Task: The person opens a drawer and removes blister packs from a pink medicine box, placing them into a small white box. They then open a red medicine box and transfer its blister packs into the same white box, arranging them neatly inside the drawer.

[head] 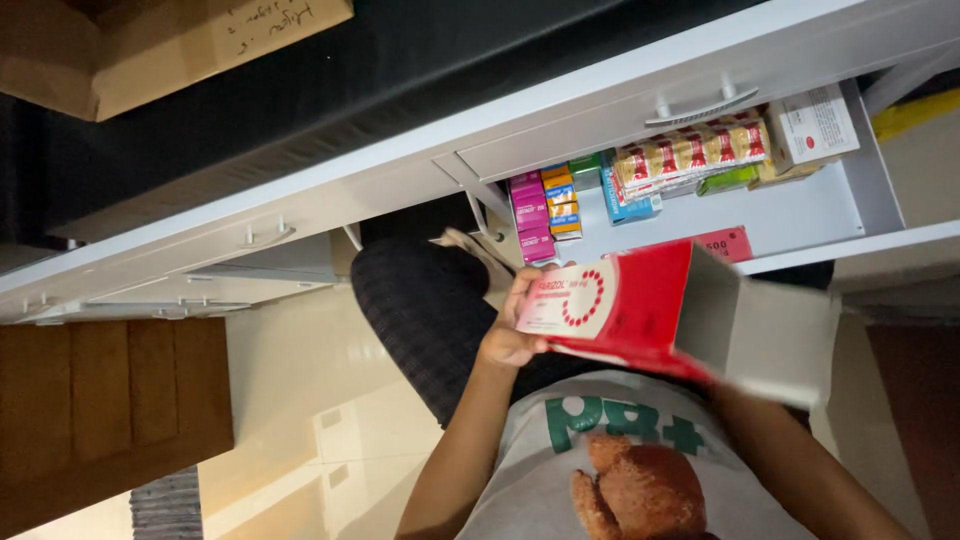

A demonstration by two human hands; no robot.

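1. Red and white carton: held over lap, in front of open white drawer; end flap open, blurred.
2. Left hand: fingers wrapped round carton's closed end, thumb beneath.
3. Right hand: hidden behind carton; finger state impossible to tell.
4. Handling, judged: light, thin card, easily crushed; best gripped at stiff edges.
5. Drawer contents: pink boxes, orange boxes, striped packets.

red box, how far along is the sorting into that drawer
Done: the open drawer already holds rows of medicine boxes and pink boxes. In hand: the left hand grips the red box, flap open; the right hand is hidden behind it. Left: this box isn't in the drawer.
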